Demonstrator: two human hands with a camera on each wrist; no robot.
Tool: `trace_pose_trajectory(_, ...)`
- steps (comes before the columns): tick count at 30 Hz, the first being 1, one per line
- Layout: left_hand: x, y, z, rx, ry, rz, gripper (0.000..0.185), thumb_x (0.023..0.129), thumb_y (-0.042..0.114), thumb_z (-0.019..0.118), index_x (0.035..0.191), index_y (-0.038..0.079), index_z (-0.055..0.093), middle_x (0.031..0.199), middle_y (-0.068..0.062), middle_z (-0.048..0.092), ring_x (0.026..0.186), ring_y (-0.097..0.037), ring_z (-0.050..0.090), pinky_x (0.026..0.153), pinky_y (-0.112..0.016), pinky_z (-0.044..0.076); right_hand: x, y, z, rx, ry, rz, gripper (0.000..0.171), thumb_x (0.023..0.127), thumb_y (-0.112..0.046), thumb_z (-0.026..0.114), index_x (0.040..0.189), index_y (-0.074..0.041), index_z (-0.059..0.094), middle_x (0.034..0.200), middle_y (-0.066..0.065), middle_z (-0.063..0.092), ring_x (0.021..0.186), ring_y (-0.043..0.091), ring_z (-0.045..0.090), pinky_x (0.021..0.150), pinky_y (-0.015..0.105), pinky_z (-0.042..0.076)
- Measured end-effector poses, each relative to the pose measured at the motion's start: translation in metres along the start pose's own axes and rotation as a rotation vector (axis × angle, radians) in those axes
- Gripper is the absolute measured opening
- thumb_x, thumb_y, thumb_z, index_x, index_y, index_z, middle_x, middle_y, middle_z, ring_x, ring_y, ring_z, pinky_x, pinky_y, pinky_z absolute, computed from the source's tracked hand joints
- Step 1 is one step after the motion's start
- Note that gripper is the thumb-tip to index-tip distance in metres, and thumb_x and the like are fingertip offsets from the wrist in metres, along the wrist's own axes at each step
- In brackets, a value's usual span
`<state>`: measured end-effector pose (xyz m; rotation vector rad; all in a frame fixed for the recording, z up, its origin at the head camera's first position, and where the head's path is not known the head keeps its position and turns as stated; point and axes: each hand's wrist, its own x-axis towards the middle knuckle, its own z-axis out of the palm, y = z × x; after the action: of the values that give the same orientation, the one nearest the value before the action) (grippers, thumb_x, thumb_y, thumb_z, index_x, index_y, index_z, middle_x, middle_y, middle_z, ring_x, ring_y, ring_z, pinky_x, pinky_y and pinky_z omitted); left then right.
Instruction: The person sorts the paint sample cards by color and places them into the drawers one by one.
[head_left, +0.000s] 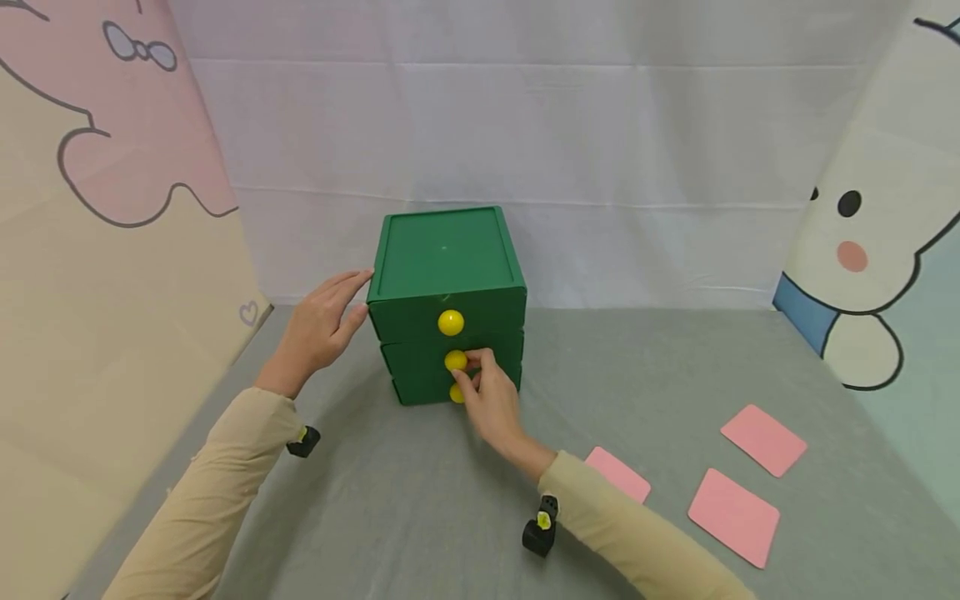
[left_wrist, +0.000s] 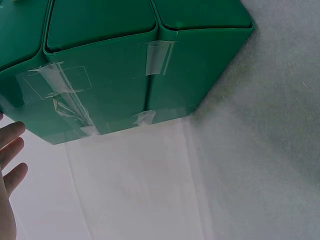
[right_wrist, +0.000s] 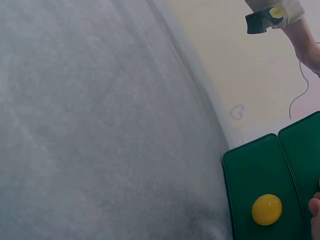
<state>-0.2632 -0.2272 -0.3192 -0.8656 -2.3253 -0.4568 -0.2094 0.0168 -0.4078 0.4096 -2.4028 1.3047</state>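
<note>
A green three-drawer cabinet (head_left: pixel 447 254) stands on the grey cloth, all its drawers pushed in. Each drawer front carries a round yellow knob. My right hand (head_left: pixel 495 408) pinches the middle knob (head_left: pixel 455 360) between thumb and index finger. Just below, the bottom knob (head_left: pixel 457 393) is partly covered by that hand; the right wrist view shows it whole. Above is the top knob (head_left: pixel 451 322), untouched. My left hand (head_left: pixel 318 329) is at the cabinet's upper left edge, fingers extended and fingertips right at the side. In the left wrist view, its fingers (left_wrist: pixel 11 150) appear beside the cabinet's side.
Three pink cards lie at the right: one card (head_left: pixel 765 440) at the back, another card (head_left: pixel 735 517) nearer, and a third card (head_left: pixel 618 475) partly behind my right sleeve. Clear tape (left_wrist: pixel 156 57) joins the cabinet's units. A white cloth wall (head_left: pixel 637 167) rises behind.
</note>
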Motion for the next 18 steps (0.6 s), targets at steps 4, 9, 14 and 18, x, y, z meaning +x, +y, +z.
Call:
trace_pose_trajectory(4, 0.0, 0.0, 0.0007, 0.004, 0.002, 0.004, 0.057, 0.098, 0.042, 0.031, 0.131, -0.001, 0.046, 0.125, -0.021, 0.051, 0.119, -0.034, 0.044, 0.097, -0.05, 0.036, 0.0013, 0.0005, 0.0002, 0.004, 0.003, 0.006, 0.024, 0.091, -0.024, 0.057, 0.109, -0.009, 0.052, 0.093, 0.002, 0.062, 0.057, 0.007, 0.048, 0.048, 0.018, 0.04)
trace_pose_trajectory(9, 0.0004, -0.0005, 0.0009, -0.001, 0.01, 0.004, 0.058, 0.098, 0.043, 0.03, 0.13, -0.002, 0.047, 0.125, -0.022, 0.052, 0.119, -0.034, 0.045, 0.096, -0.05, 0.036, 0.0013, 0.0004, 0.0005, 0.03, 0.007, 0.016, 0.025, 0.091, -0.024, 0.057, 0.109, -0.009, 0.052, 0.094, 0.002, 0.062, 0.059, 0.008, 0.049, 0.049, 0.019, 0.04)
trace_pose_trajectory(14, 0.0, -0.0015, 0.0016, 0.004, 0.006, 0.003, 0.058, 0.098, 0.044, 0.029, 0.131, -0.001, 0.046, 0.125, -0.022, 0.052, 0.119, -0.034, 0.044, 0.097, -0.05, 0.036, -0.0018, 0.0017, 0.0007, 0.064, 0.008, 0.046, 0.026, 0.089, -0.023, 0.059, 0.108, -0.007, 0.052, 0.093, 0.004, 0.062, 0.063, 0.011, 0.051, 0.053, 0.02, 0.041)
trace_pose_trajectory(18, -0.0007, -0.0019, 0.0018, -0.008, 0.009, 0.004, 0.06, 0.097, 0.045, 0.027, 0.132, -0.001, 0.045, 0.125, -0.022, 0.051, 0.119, -0.033, 0.044, 0.097, -0.05, 0.035, -0.007, 0.0052, 0.0024, 0.07, -0.008, 0.082, 0.028, 0.088, -0.021, 0.061, 0.108, -0.005, 0.052, 0.093, 0.006, 0.06, 0.065, 0.012, 0.051, 0.055, 0.021, 0.043)
